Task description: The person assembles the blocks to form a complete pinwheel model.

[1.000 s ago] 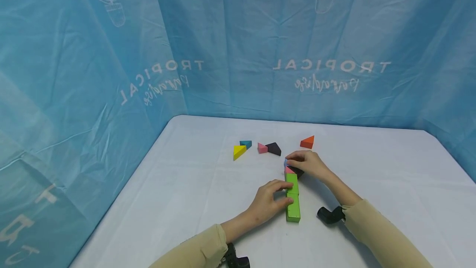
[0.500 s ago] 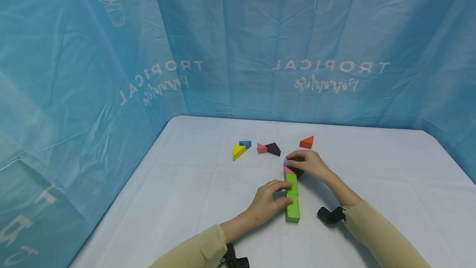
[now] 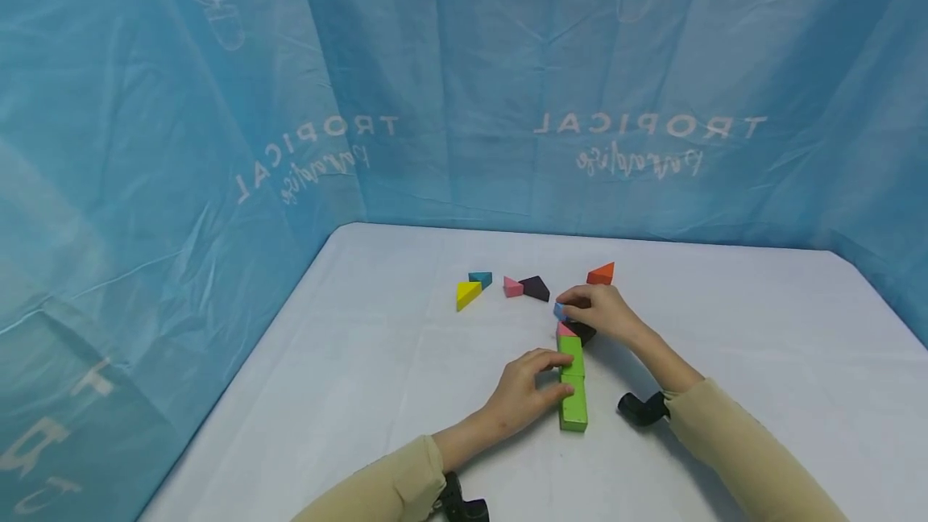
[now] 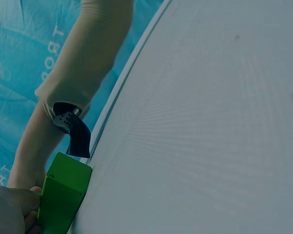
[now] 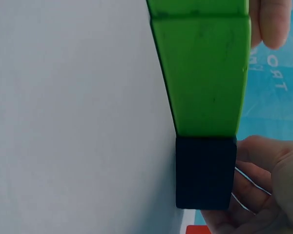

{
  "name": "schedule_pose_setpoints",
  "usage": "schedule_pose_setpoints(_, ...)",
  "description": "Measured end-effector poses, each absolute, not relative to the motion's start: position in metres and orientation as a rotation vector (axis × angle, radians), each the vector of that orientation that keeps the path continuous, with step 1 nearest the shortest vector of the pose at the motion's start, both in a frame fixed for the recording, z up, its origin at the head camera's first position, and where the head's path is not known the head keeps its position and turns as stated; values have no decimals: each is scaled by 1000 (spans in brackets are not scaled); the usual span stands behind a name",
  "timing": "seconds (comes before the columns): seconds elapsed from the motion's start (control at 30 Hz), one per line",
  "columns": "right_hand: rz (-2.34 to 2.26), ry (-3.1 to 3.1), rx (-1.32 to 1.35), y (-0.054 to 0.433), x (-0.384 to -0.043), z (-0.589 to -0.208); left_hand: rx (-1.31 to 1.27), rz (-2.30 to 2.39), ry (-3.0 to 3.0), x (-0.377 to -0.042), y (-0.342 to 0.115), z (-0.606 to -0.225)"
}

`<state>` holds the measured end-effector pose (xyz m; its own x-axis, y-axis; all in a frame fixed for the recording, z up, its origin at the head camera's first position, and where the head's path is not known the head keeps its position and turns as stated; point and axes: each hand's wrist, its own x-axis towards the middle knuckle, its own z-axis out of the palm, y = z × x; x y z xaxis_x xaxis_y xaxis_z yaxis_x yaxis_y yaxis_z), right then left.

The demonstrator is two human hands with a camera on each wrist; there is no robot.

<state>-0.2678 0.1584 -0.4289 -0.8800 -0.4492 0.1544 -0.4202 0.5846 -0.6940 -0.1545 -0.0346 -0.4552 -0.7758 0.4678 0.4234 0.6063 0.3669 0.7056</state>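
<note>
Two green blocks (image 3: 574, 416) lie end to end in a row on the white table, and my left hand (image 3: 520, 395) rests its thumb and fingertips on them from the left. In the left wrist view the fingers touch the side of a green block (image 4: 63, 195). A small pink triangular block (image 3: 565, 330) and a black block (image 3: 583, 333) sit at the row's far end. Just beyond them, my right hand (image 3: 600, 312) pinches a small blue block (image 3: 560, 311), partly hidden by its fingers. The right wrist view shows the black block (image 5: 205, 173) against the green row.
Behind the row lie a yellow triangular block (image 3: 467, 294), a teal one (image 3: 481, 279), a pink one (image 3: 513, 287), a black one (image 3: 536, 288) and an orange one (image 3: 601, 274). Blue curtains (image 3: 464, 87) stand behind and left of the table.
My right hand has moved slightly away toward the back with the blue block, which now stands apart from the pink one. My left hand has stayed on the green blocks.
</note>
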Motion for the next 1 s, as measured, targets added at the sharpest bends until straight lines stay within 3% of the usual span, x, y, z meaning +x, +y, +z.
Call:
schedule_pose_setpoints(0.4, -1207, 2785, -812, 173, -285, -417, -1010, -1384, -2432, -172, -32, -447)
schedule_pose_setpoints(1.0, -1370, 2566, -879, 177, -273, -442, -932, -1501, -2479, -154, -33, -462)
